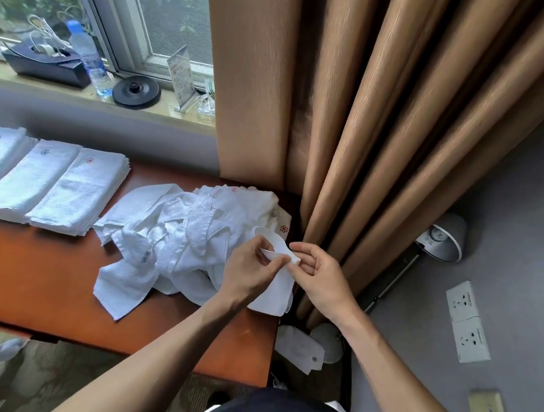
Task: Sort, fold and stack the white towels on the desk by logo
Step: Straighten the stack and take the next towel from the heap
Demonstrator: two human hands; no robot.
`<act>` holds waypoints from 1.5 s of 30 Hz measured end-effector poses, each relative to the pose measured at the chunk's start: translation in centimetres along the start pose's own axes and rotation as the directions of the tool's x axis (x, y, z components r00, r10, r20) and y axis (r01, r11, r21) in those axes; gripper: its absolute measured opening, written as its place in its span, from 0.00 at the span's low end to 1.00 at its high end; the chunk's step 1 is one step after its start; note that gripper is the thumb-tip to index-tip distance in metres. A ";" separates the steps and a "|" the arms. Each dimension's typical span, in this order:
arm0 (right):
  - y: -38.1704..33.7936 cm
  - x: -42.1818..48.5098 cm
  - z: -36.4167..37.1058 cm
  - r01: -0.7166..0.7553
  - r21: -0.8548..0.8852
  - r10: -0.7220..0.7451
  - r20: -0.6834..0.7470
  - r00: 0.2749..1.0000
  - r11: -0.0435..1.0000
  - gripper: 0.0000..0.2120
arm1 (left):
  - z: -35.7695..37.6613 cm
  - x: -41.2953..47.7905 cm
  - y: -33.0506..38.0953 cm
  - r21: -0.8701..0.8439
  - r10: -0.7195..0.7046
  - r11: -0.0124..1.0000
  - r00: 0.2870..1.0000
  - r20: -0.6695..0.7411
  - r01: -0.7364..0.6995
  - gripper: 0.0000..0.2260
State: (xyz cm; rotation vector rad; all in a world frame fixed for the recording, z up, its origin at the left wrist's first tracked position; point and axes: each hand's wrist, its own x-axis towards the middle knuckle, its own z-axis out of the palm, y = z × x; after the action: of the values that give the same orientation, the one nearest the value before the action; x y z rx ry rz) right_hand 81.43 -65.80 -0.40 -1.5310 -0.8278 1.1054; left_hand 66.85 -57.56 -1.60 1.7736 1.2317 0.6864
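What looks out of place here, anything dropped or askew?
A towel with a dark logo lies off the desk, apparently on the floor by its right end near the curtain. The others are on the desk, in the loose pile or folded stacks. It looks dropped.

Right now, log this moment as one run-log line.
stage: sorting | left hand: pinches held towel | right hand: pinches held towel | loose pile: desk right end | folded stacks: three, desk left | floor towel: one
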 end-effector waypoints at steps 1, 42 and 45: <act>0.0 0.0 0.0 0.008 -0.016 -0.008 -0.006 1.000 1.000 0.15 | -0.1 0.0 0.0 0.000 0.000 1.000 1.000 0.003 0.000 0.13; 0.8 3.4 3.8 0.348 -0.379 -0.164 0.439 0.883 0.858 0.03 | -6.9 -8.9 -4.7 -0.094 -0.162 0.986 0.901 -0.401 0.135 0.05; 0.6 3.3 6.5 0.394 -0.343 -0.145 0.568 0.810 0.853 0.06 | -8.1 -11.9 -5.0 -0.117 -0.233 0.972 0.823 -0.518 0.202 0.07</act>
State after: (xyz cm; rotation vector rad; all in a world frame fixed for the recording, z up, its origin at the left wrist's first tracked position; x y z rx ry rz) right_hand 76.41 -60.69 -2.06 -1.4066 -1.7378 1.1766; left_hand 53.70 -65.14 -1.67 1.4001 1.7324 1.1102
